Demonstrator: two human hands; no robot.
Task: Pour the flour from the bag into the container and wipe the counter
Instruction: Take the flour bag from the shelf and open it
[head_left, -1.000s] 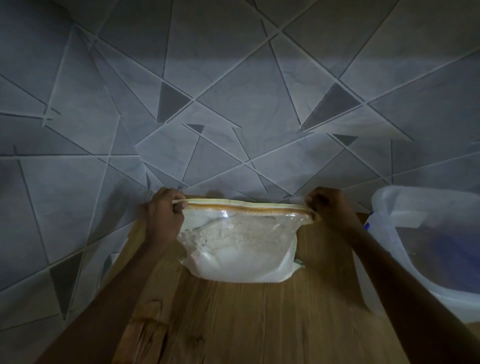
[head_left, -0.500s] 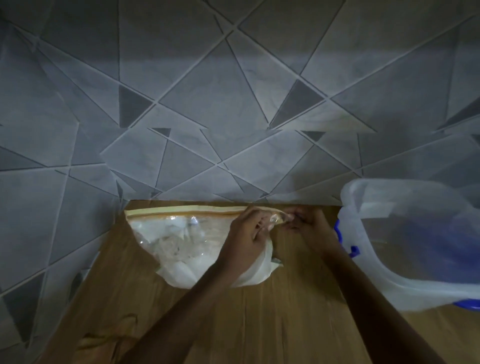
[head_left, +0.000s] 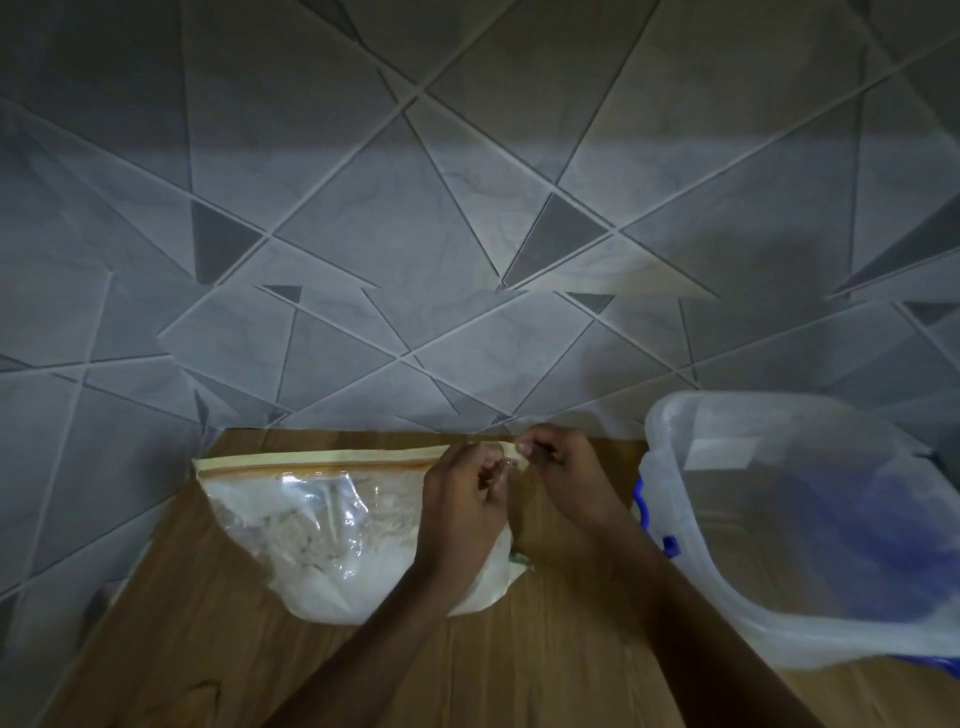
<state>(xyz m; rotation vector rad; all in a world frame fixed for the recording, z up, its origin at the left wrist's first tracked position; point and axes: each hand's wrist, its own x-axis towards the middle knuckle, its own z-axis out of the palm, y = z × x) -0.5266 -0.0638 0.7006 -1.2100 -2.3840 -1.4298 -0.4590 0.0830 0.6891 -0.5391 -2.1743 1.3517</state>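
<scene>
A clear zip bag of flour (head_left: 332, 535) with a yellow-orange zip strip along its top stands on the wooden counter (head_left: 519, 670). My left hand (head_left: 462, 514) and my right hand (head_left: 563, 478) meet at the bag's top right corner, and both pinch the zip strip there. The left forearm crosses in front of the bag's right side and hides it. A large translucent plastic container (head_left: 810, 525) with blue latches stands open at the right, close to my right wrist.
A grey tiled wall (head_left: 467, 234) with triangle patterns rises straight behind the counter. The counter's left edge (head_left: 150, 561) runs diagonally beside the tiles. Bare wood lies in front of the bag.
My left hand let go of the bag's left corner and moved across to the right corner, next to my right hand. The view shifted right, which shows more of the container.
</scene>
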